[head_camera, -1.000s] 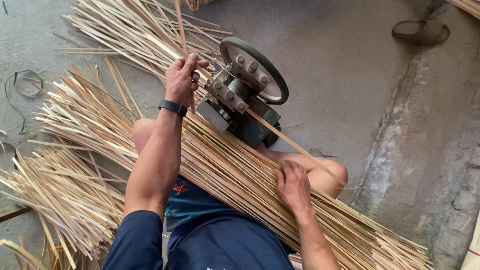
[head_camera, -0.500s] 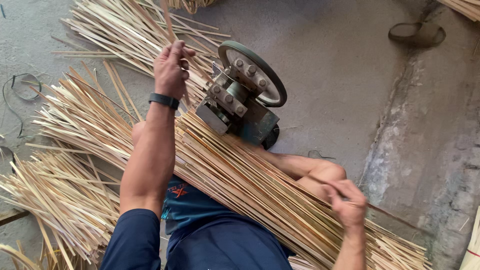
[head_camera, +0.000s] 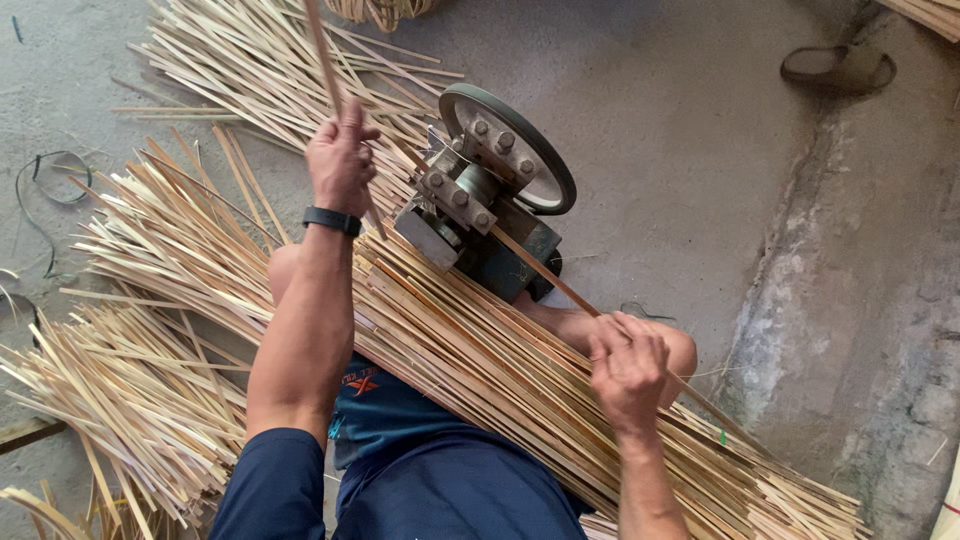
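A small green splitting machine (head_camera: 490, 215) with a grey wheel stands on the concrete floor in front of my knees. My left hand (head_camera: 340, 165), with a black watch at the wrist, grips a thin bamboo strip (head_camera: 322, 55) that runs up and away past the machine. My right hand (head_camera: 628, 365) pinches another bamboo strip (head_camera: 545, 275) that slants from my knee into the machine's rollers. A thick bundle of bamboo strips (head_camera: 480, 375) lies across my lap, under both arms.
Loose heaps of split bamboo strips (head_camera: 150, 330) cover the floor to the left and behind the machine. A dark sandal (head_camera: 835, 68) lies at the far right. A black cord loop (head_camera: 55, 175) sits at the left. A rough cement ridge (head_camera: 850, 330) runs along the right.
My left hand has lifted up and away from the machine, drawing a strip out. My right hand swung out to the right, then came back toward the machine with a strip.
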